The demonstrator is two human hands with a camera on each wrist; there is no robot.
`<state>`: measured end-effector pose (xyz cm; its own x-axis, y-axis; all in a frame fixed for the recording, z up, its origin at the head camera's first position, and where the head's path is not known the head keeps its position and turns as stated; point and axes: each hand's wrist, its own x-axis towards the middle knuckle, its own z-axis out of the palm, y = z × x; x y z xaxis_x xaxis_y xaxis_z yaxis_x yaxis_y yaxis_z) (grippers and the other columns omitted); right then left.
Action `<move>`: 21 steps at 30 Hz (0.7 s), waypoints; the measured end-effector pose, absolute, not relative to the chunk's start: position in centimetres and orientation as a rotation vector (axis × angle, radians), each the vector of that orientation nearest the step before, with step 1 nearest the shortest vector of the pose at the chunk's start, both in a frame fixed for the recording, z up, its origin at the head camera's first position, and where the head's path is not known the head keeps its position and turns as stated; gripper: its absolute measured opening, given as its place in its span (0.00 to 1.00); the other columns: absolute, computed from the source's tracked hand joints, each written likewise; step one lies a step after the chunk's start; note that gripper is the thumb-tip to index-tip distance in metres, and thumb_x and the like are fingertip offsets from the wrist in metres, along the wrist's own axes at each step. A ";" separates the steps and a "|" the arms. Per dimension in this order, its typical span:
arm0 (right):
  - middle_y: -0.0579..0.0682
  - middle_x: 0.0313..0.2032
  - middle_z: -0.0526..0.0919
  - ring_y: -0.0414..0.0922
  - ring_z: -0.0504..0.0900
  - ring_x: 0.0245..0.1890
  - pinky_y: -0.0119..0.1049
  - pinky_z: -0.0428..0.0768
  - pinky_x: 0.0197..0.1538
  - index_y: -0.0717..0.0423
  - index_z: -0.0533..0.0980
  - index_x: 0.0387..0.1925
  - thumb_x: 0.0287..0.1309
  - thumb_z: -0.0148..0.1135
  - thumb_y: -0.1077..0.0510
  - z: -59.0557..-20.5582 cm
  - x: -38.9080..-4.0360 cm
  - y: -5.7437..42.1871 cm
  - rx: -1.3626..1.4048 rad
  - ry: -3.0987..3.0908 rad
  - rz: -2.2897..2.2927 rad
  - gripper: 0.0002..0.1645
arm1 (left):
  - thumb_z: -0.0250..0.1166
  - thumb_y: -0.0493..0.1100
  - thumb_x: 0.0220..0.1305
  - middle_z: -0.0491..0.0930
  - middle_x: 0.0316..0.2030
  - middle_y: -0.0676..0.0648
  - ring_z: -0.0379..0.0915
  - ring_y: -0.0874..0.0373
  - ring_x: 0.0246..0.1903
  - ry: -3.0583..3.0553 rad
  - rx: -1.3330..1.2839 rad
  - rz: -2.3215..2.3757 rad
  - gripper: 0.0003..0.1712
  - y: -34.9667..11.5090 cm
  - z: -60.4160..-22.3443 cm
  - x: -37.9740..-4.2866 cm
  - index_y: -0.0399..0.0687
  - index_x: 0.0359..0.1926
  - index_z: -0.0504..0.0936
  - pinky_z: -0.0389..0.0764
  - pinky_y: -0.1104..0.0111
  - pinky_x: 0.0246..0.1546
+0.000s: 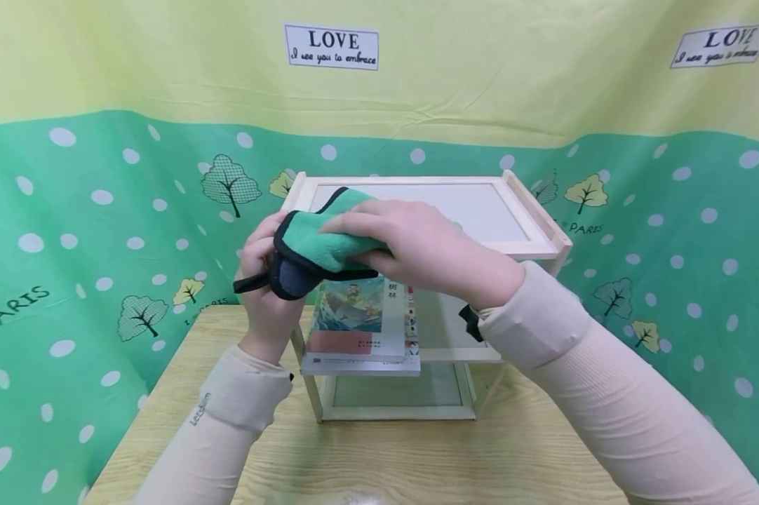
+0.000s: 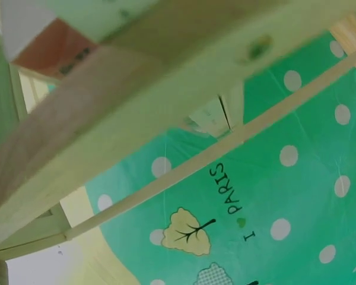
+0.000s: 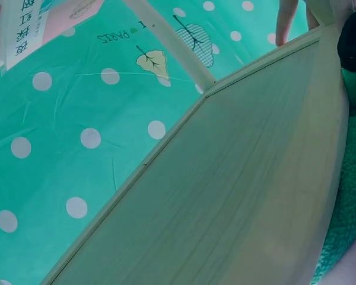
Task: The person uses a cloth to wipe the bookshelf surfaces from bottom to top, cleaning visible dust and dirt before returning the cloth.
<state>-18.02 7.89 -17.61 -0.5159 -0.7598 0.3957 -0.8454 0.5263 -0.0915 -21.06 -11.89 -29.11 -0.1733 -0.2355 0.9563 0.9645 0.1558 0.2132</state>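
A green cloth [image 1: 325, 242] with black edging, a dark blue underside and a black loop lies over the front left part of a pale wooden shelf rack [image 1: 531, 249]. My right hand [image 1: 411, 238] grips the cloth from above, fingers spread over it and thumb below. At the rack's upper left corner, my left hand [image 1: 261, 263] holds the frame, partly hidden behind the cloth. Some left fingers [image 3: 286, 22] show past the shelf's edge in the right wrist view. Close wood of the rack [image 2: 166, 113] fills much of the left wrist view.
Stacked books [image 1: 360, 344] lie on the middle shelf at the left, jutting past its front. The rack stands on a wood-grain table [image 1: 354, 463]. A green and yellow patterned curtain [image 1: 102, 245] surrounds the table at the back and sides.
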 end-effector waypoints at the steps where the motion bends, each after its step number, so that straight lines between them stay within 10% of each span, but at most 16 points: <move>1: 0.45 0.53 0.83 0.43 0.81 0.53 0.42 0.82 0.56 0.45 0.77 0.60 0.62 0.60 0.66 -17.7 -18.0 7.9 1.332 -2.459 0.393 0.26 | 0.68 0.50 0.64 0.82 0.46 0.41 0.77 0.46 0.56 -1.250 -0.824 -1.317 0.29 -11.9 -29.1 -21.1 0.23 0.34 0.69 0.76 0.50 0.62; 14: 0.45 0.53 0.83 0.43 0.82 0.52 0.42 0.82 0.56 0.45 0.77 0.60 0.62 0.65 0.61 -18.0 -17.6 8.4 1.288 -2.435 0.387 0.24 | 0.68 0.47 0.63 0.82 0.43 0.45 0.76 0.42 0.55 -1.236 -0.842 -1.314 0.26 -12.4 -29.3 -21.2 0.22 0.34 0.71 0.75 0.47 0.63; 21: 0.43 0.52 0.84 0.41 0.82 0.51 0.41 0.82 0.55 0.43 0.78 0.58 0.62 0.65 0.60 -18.2 -17.4 9.5 1.231 -2.444 0.378 0.23 | 0.65 0.36 0.60 0.77 0.35 0.31 0.77 0.38 0.53 -1.246 -0.812 -1.275 0.15 -12.4 -29.3 -21.3 0.24 0.33 0.72 0.75 0.45 0.63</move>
